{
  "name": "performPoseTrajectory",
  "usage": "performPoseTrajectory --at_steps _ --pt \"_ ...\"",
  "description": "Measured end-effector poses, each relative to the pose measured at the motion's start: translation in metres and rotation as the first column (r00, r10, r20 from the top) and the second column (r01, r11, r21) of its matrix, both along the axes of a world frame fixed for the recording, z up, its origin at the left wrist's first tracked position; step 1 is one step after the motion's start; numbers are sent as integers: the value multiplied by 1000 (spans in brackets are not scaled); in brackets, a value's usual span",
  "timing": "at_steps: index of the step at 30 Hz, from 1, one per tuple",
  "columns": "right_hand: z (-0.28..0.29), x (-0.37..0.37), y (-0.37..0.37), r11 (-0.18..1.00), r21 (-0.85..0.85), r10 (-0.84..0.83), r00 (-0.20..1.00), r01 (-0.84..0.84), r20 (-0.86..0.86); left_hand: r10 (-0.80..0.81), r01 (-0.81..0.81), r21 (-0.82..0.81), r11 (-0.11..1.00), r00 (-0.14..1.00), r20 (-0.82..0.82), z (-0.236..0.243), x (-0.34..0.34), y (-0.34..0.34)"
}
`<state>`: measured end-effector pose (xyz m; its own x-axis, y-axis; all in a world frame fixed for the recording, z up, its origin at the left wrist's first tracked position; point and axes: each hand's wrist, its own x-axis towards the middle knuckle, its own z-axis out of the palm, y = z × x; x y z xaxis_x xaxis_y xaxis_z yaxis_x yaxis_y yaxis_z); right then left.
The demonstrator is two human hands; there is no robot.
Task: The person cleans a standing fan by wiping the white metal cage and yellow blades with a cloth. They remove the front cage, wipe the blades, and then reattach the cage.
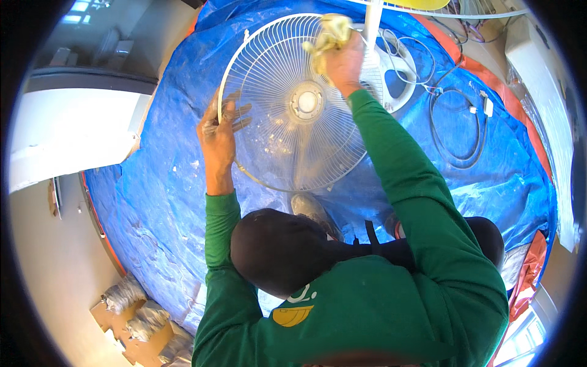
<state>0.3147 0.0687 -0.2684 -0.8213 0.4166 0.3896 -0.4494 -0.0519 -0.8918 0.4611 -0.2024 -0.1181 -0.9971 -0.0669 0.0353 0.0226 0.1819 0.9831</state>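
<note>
A round white wire fan guard [269, 67] is held up in front of me, its hub disc in the middle. My left hand [221, 122] grips the guard's left rim, its fingers passing behind the wires. At the upper right of the guard, my right hand [345, 61] is closed on a crumpled yellowish cloth [333, 33], which touches the rim. Behind the guard's right side stands a white fan stand with a round base [400, 95]. The right fingertips are partly hidden by the cloth.
A blue tarp [165, 220] with orange edges covers the floor. At the right lies a coiled dark cable [455, 162] with a white plug [488, 105]. Another wire guard [465, 13] is at the top. Wrapped bundles [147, 319] sit on cardboard at lower left.
</note>
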Motion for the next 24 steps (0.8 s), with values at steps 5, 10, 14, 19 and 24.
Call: performPoseTrajectory --at_steps 5,10,14,19,24 --pt "42 59 -48 816 557 -267 955 153 129 -50 46 153 987 998 24 -12 -9 6" --pt "77 107 -120 658 742 84 967 129 -242 -73 68 93 993 996 47 -16 -14 -1" --pt "53 45 -33 214 976 -96 993 -47 69 -40 31 183 983 998 44 -8 6 -12" --pt "41 30 44 565 825 -283 946 34 155 20 -33 167 985 997 77 -1 11 -16" --pt "52 48 -16 825 487 -422 886 286 195 1 -19 171 985 995 102 -6 4 -6"
